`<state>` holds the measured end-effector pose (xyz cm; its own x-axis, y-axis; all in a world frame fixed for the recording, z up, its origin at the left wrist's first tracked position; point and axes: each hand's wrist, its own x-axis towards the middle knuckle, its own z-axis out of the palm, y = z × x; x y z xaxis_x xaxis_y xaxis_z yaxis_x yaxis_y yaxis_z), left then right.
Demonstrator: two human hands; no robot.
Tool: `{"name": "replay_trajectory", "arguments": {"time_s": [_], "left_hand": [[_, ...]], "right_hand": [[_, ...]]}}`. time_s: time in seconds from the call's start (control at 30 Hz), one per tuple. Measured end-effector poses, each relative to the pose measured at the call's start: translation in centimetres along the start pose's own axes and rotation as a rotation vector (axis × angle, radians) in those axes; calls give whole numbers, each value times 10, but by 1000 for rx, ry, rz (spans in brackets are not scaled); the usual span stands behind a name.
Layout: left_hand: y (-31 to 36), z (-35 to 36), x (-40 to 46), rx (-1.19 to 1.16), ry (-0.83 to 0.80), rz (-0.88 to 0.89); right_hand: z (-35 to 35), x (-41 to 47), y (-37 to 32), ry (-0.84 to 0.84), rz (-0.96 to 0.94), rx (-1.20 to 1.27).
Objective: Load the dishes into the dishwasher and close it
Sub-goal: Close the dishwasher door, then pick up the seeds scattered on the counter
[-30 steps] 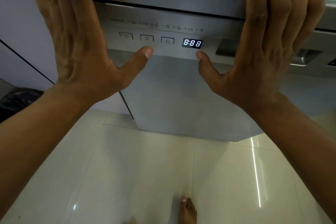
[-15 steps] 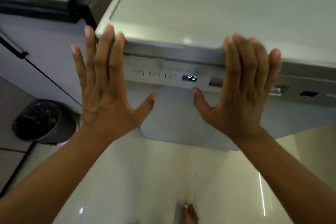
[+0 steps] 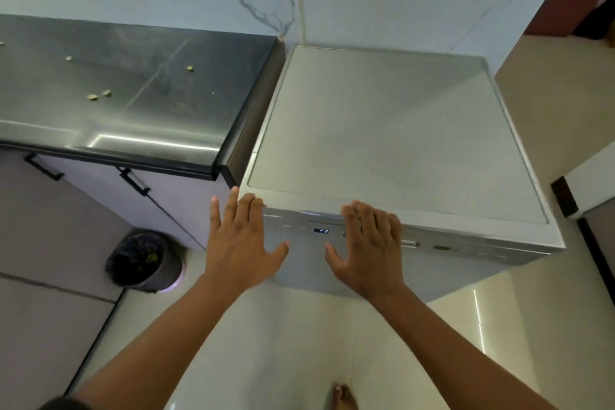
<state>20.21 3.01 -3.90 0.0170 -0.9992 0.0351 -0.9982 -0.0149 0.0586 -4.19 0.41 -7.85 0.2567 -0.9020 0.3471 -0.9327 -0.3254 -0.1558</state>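
Observation:
A silver freestanding dishwasher (image 3: 399,130) stands in the middle of the head view with its door shut. Its control strip runs along the top of the door, and a small display (image 3: 321,230) reads P2. My left hand (image 3: 241,243) lies flat with fingers spread over the door's upper left corner. My right hand (image 3: 369,248) lies flat with straight fingers over the control strip, to the right of the display. Neither hand holds anything. No dishes are in view.
A dark countertop (image 3: 133,90) with a few small crumbs adjoins the dishwasher on the left, with cabinet doors (image 3: 109,190) below it. A lined bin (image 3: 143,261) stands on the pale tiled floor (image 3: 266,343). My bare toes (image 3: 344,398) show at the bottom edge.
The camera has pulled back and up, so the dishwasher's whole top and the countertop now show. Both hands stay flat at the door's top. The display went from 8:88 to P2.

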Motion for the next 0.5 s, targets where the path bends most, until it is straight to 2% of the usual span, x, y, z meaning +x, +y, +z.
{"name": "replay_trajectory", "arguments": {"time_s": [0.1, 0.2, 0.27, 0.5], "left_hand": [[4, -35, 7, -21, -150, -28], [7, -61, 5, -90, -189, -9], [11, -76, -1, -160, -190, -5], [3, -126, -25, -505, -154, -67]], "right_hand": [[-33, 23, -3, -182, 38, -5], [-56, 40, -6, -354, 88, 95], [-72, 49, -10, -373, 89, 177], [-118, 94, -60, -362, -101, 300]]}}
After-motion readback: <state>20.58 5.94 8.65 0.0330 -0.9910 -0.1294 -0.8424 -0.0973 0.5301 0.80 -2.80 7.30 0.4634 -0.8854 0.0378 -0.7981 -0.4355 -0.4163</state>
